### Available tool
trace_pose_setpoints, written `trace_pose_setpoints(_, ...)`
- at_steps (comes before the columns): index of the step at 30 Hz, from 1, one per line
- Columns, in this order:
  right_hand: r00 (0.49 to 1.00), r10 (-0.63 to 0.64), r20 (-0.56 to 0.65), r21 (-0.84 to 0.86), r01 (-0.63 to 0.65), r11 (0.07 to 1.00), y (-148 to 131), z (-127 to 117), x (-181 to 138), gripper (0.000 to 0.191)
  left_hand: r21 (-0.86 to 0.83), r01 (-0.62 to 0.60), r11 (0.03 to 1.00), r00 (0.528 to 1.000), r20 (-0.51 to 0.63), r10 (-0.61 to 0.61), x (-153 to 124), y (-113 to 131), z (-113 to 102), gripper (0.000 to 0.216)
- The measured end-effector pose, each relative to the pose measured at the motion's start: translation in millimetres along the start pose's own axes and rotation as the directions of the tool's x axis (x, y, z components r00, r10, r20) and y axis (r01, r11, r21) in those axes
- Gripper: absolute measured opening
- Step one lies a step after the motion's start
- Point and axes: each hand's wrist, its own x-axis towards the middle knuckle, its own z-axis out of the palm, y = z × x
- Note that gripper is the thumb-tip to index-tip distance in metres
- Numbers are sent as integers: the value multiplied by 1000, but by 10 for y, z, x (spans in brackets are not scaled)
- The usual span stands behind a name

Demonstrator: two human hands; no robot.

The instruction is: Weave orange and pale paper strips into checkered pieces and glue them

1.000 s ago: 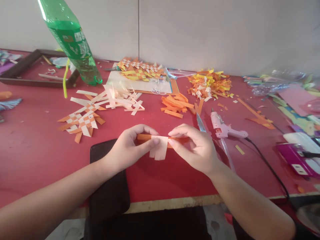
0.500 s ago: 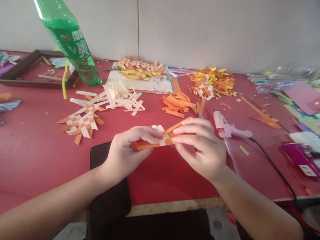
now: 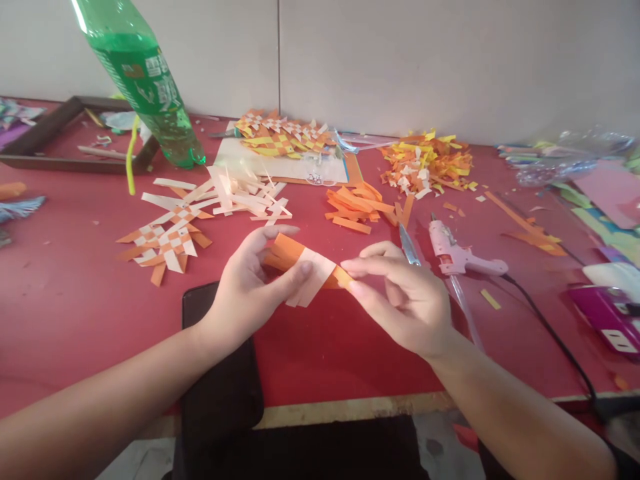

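Observation:
A small weave of orange and pale paper strips point(image 3: 305, 270) is held above the red table point(image 3: 75, 300). My left hand point(image 3: 250, 287) pinches its left part between thumb and fingers. My right hand point(image 3: 400, 297) pinches the orange strip ends at its right edge with thumb and forefinger. Under my left wrist lies a black pad point(image 3: 220, 373). Finished woven pieces point(image 3: 163, 243) lie to the left, loose pale strips point(image 3: 245, 197) behind the hands, and a pile of orange strips point(image 3: 353, 207) further right.
A green plastic bottle point(image 3: 145, 80) stands at the back left beside a dark wooden frame point(image 3: 45, 137). Scissors point(image 3: 410, 247) and a pink glue gun point(image 3: 457, 257) with a black cord lie right of my hands. More woven pieces point(image 3: 280, 137) and paper scraps point(image 3: 425, 163) sit along the wall.
Both hands have turned the weave: the pale strips hung down, then lay flat, and now slant down to the left. My right hand's grip has slid to the strip ends.

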Motion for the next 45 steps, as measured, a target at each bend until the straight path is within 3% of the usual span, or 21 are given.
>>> trace_pose_setpoints(4, 992, 48, 113, 155, -66, 986, 1, -44, -15, 41, -83, 54, 995, 996, 76, -48, 7, 1, -11, 36)
trace_pose_setpoints(9, 995, -83, 53, 25, 82, 996, 0, -6, 57, 33, -125, 114, 986, 986, 133, -97, 4, 11, -6, 32)
trace_pose_setpoints(12, 993, -101, 53, -26, 102, 994, -1, 21, 67, 23, -154, 137, 978, 982, 153, -113, 9, 22, -2, 29)
trace_pose_setpoints(17, 999, -12, 51, -7, 13, 1000, -25, 13, 42, 16, -182, 123, 976, 982, 165, -93, 13, 30, -4, 30)
trace_pose_setpoints(23, 996, 45, 82, 157, -57, 986, 4, 2, 42, 15, -212, 179, 961, 954, 278, -116, 4, 45, -5, 46)
trace_pose_setpoints(27, 989, 54, 139, 290, -93, 952, 31, 25, 40, 15, -171, 130, 977, 959, 270, -81, 0, 49, -7, 46)
trace_pose_setpoints(31, 974, 73, 213, 375, -150, 915, 34, 35, 44, 12, -66, 34, 997, 972, 236, -17, -7, 63, -8, 25)
trace_pose_setpoints(34, 962, 98, 255, 407, -199, 891, 31, 36, 48, 9, -41, 27, 999, 965, 262, -15, -19, 66, -8, 10)
trace_pose_setpoints(37, 953, 142, 269, 405, -246, 881, 32, 49, 42, 5, -54, 55, 997, 955, 295, -36, -28, 44, -10, 12)
trace_pose_setpoints(45, 925, 282, 255, 264, -348, 900, 37, 57, 30, 9, 47, 39, 998, 969, 244, -50, -19, 31, -13, 15)
